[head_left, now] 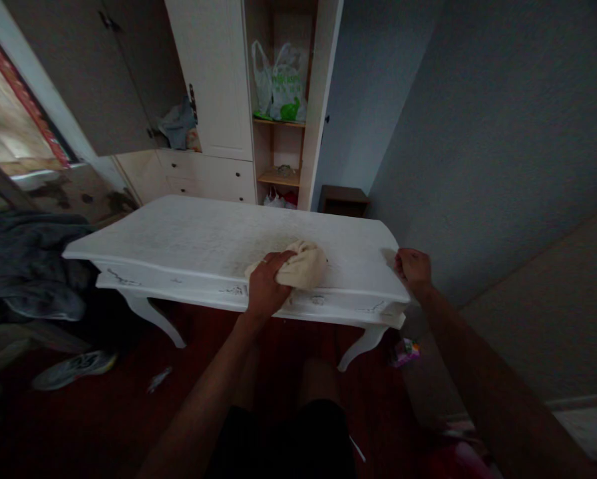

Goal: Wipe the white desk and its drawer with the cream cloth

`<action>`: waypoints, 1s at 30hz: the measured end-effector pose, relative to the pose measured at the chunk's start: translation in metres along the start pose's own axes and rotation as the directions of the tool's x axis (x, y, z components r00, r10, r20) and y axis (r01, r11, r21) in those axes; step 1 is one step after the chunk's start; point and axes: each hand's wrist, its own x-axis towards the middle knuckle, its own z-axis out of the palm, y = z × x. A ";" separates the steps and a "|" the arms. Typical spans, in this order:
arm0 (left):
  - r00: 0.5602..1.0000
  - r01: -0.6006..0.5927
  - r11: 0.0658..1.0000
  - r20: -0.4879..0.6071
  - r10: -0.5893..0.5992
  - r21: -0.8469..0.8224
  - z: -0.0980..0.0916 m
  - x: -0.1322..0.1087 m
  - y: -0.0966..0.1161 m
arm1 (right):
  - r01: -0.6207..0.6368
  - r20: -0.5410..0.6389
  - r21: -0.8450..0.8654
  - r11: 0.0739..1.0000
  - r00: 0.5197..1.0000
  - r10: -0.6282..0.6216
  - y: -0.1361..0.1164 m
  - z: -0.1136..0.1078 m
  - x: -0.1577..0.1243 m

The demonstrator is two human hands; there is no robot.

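Note:
A low white table (188,233) with curved legs stands in front of me. My left hand (264,285) is closed on a crumpled cream cloth (305,263) that lies on the tabletop near its front edge. My right hand (412,269) grips the table's right front corner with its fingers curled over the edge. My bare knees show below the table's front.
A white wardrobe (218,86) stands behind the table, with plastic bags (281,83) on an open shelf. A small dark stool (343,198) sits by the grey wall. Dark clothing (23,256) is piled at left, with a shoe (73,369) on the red-brown floor.

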 end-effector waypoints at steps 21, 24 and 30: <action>0.835 0.483 0.875 -0.288 -0.469 -0.026 0.061 -0.094 -0.038 | 0.041 0.006 -0.037 0.998 0.999 -0.041 0.000 -0.001 -0.003; 0.877 0.463 0.886 -0.153 -0.456 0.013 0.078 -0.094 -0.012 | 0.035 -0.002 -0.038 0.999 0.999 -0.035 0.003 0.000 0.000; 0.926 0.363 0.901 0.012 -0.377 0.236 0.092 -0.089 0.030 | 0.011 -0.011 -0.035 0.999 1.000 -0.011 0.001 0.000 -0.001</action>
